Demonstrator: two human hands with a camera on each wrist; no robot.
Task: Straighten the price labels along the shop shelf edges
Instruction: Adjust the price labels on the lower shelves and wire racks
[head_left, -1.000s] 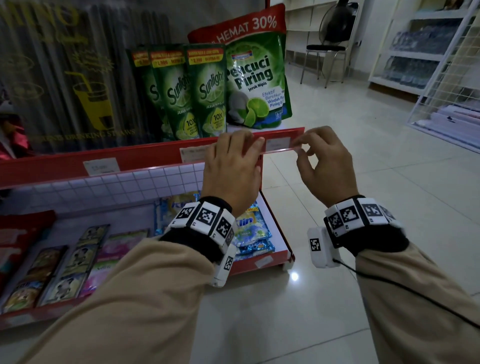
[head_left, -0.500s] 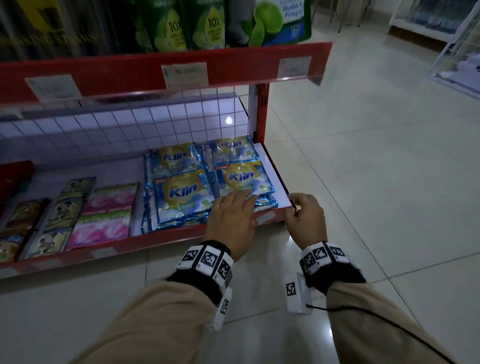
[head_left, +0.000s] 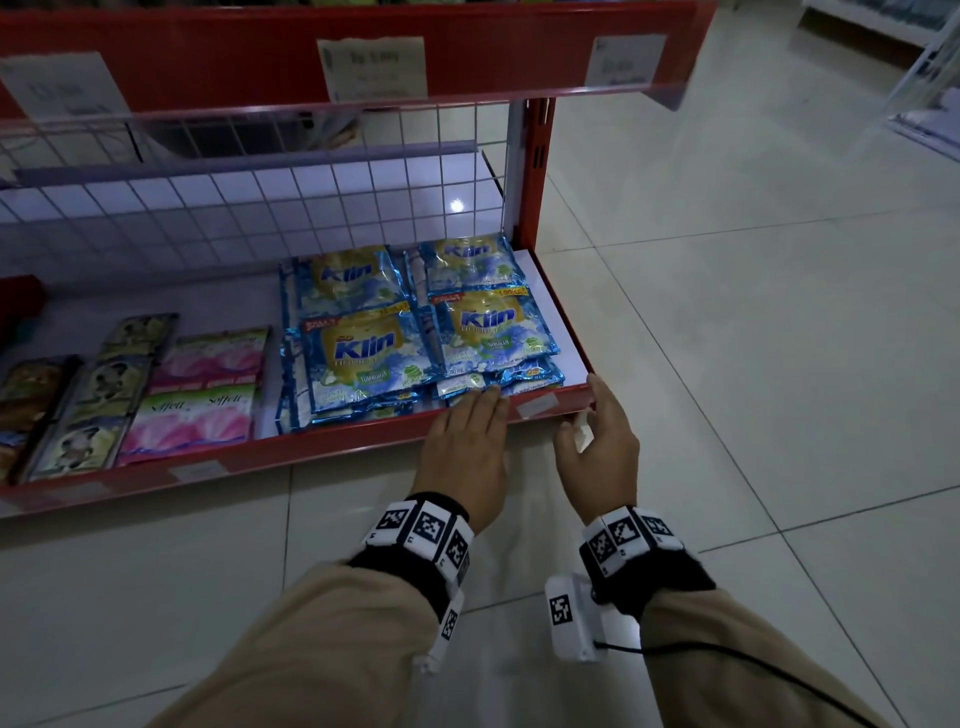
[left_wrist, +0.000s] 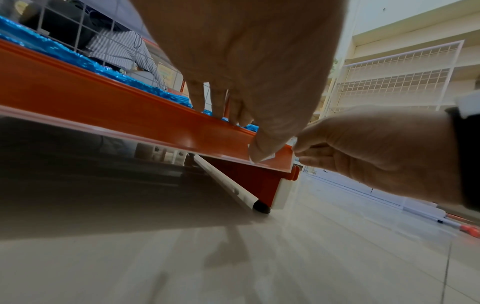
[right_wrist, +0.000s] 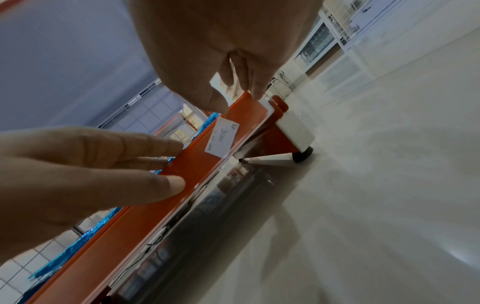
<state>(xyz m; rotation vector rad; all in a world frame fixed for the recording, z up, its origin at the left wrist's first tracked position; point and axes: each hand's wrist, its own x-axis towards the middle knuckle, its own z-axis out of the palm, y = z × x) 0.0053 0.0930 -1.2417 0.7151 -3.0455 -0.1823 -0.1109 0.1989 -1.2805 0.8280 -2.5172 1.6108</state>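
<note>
We crouch before the red lower shelf (head_left: 311, 452), whose front edge strip (right_wrist: 182, 170) runs left to right across us and ends at the corner by our right side. On it lie blue Klin sachets (head_left: 363, 353) just behind the lip. The price label (right_wrist: 221, 136) sits in that strip near the right-hand corner, its long axis along the edge, seemingly a little tilted, though the dim head view leaves that uncertain. Our left hand (head_left: 465, 452) rests on the lip just left of the label, fingers straight and together, thumb on the strip. Our right hand (head_left: 597, 441) is at the corner, just right of it, fingers (right_wrist: 255, 86) loosely curled, touching the strip's end, gripping nothing we can make out.
</note>
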